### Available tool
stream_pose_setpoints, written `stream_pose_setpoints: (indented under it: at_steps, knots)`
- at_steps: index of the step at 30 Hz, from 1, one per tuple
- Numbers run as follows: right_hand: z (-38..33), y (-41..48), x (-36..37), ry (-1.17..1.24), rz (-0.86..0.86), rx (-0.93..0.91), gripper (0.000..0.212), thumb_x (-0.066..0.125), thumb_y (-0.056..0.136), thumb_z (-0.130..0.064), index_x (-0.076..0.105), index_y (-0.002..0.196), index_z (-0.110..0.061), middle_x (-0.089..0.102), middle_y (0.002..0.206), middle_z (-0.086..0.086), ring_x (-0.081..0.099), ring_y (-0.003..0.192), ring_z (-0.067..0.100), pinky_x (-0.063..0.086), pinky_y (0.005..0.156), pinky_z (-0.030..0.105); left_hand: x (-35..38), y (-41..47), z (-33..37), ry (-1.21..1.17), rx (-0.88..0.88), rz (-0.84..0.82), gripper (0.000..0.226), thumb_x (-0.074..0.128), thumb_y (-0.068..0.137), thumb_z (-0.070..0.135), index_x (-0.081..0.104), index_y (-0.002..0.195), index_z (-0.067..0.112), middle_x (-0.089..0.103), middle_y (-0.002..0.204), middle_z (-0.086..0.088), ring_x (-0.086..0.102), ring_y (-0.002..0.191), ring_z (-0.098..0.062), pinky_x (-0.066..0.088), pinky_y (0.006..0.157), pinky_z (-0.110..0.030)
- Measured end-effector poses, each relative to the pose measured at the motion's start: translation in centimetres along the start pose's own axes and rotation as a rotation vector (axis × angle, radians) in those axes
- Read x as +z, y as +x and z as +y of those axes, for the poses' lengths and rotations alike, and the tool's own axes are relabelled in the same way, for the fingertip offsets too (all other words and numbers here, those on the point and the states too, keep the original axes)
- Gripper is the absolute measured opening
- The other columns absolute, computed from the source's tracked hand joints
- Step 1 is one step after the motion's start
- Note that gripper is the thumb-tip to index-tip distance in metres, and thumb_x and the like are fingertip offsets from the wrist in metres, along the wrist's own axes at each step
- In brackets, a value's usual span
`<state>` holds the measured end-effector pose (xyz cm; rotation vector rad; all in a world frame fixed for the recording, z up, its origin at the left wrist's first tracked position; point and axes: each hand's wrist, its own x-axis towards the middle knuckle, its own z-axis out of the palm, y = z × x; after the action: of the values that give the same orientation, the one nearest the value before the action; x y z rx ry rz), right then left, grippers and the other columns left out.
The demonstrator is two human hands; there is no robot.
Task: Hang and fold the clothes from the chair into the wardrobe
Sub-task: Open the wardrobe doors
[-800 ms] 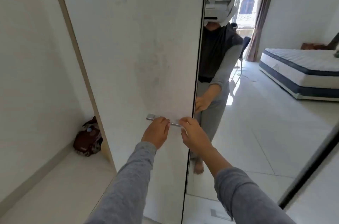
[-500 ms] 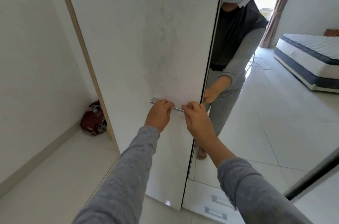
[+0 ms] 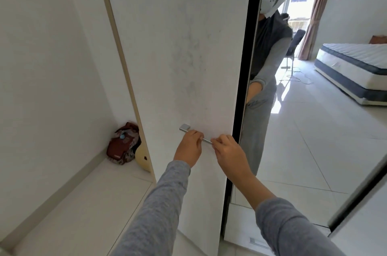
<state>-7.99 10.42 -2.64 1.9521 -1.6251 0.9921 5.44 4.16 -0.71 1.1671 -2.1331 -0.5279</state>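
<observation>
A: Your left hand (image 3: pixel 189 145) is curled over the handle (image 3: pixel 185 128) of the white wardrobe door (image 3: pixel 178 56). Your right hand (image 3: pixel 227 151) grips the same bar at its right end, just beside the left. That is 2 hands clamped on 1 bar, with neither free.

B: The door looks barely cracked: you can see a dark gap along its right edge, next to the mirror door (image 3: pixel 314 130). The wardrobe is right in front of you. The chair (image 3: pixel 296 40) shows only as a reflection in that mirror, well behind you, and I cannot make out any clothes on it.

A: So what could go wrong? You stand close to the door. If you pull hard with both hands, I'd expect it to swing out fast toward your body and feet.

B: Watch the left side too. The bag (image 3: pixel 123 144) and the pale round thing (image 3: pixel 142 158) sit on the floor by the wardrobe's side. If the door hinges there, a wide swing could knock into them.

A: Your right hand is near the door's edge. If your fingers slip off the bar toward that gap, a rebound could nip them against the mirror door.

B: And with both hands committed here, you have nothing ready for the clothes. I'd free 1 hand once the door moves.
</observation>
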Motion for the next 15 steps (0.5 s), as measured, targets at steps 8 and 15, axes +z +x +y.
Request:
stream_pose_setpoints:
  at_steps: [8, 15]
  knots:
    - [-8.7, -1.5, -4.9, 0.228, 0.175, 0.025, 0.021, 0.058, 0.087, -0.022, 0.072, 0.088, -0.006, 0.065, 0.084, 0.004, 0.058, 0.076, 0.010, 0.051, 0.065, 0.014, -5.9, -7.2, -2.3, 0.067, 0.029, -0.114, 0.023, 0.038, 0.099, 0.009, 0.058, 0.104, -0.001, 0.056, 0.110, -0.014, 0.052, 0.106, -0.026, 0.036, 0.095, -0.024]
    - [-16.8, 2.6, -9.0, 0.623, 0.227, 0.142, 0.012, 0.050, 0.092, -0.009, 0.060, 0.099, -0.008, 0.058, 0.091, -0.003, 0.054, 0.085, 0.000, 0.045, 0.073, 0.008, -13.9, -11.7, -1.2, 0.144, -0.043, -0.242, 0.038, 0.029, 0.102, 0.031, 0.052, 0.122, 0.010, 0.054, 0.123, -0.007, 0.052, 0.113, -0.022, 0.039, 0.095, -0.031]
